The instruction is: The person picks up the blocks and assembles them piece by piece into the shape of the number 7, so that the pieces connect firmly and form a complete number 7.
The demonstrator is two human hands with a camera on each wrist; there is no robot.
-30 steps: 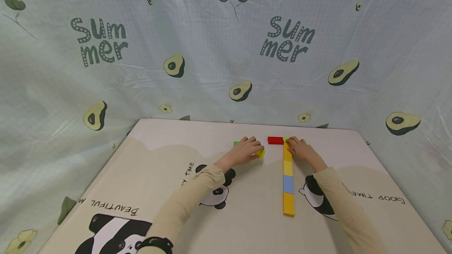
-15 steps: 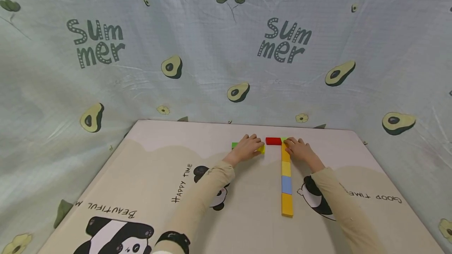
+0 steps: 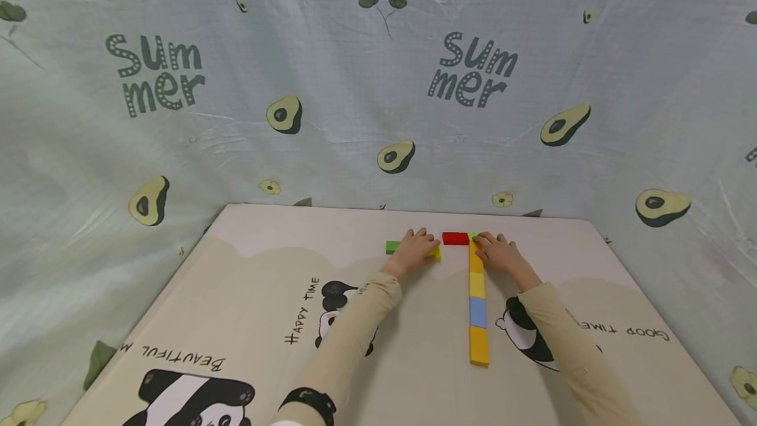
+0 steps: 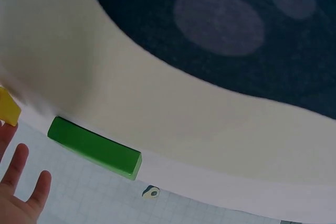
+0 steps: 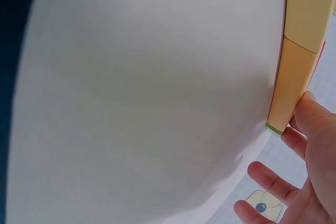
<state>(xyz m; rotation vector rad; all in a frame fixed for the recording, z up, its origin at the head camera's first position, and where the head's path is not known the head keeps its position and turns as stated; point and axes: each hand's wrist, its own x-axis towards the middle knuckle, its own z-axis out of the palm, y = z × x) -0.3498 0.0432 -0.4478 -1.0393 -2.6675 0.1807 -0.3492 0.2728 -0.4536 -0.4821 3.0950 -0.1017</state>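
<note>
My left hand [image 3: 412, 252] pinches a yellow block [image 3: 437, 253] at the far part of the table; its lower end also shows in the left wrist view, a finger against it. Left of that hand lies a green block [image 4: 97, 145], partly covered in the head view. My right hand [image 3: 499, 253] has thumb and index finger at a light green block [image 3: 472, 236] at the far end of a straight row. From there the row runs toward me: an orange block [image 3: 476, 258], a yellow block, a blue block [image 3: 478, 312] and another orange block [image 3: 480, 346].
A red block [image 3: 455, 238] lies crosswise at the row's far end, left of the light green block. The panda-printed table mat [image 3: 414, 373] ends at the back against a hanging avocado-print sheet [image 3: 337, 84].
The left hand and its yellow block have shifted slightly right, nearer the red block, and the left forearm has swung right. The right hand stays at the row's far end. The head view drifted slightly.
</note>
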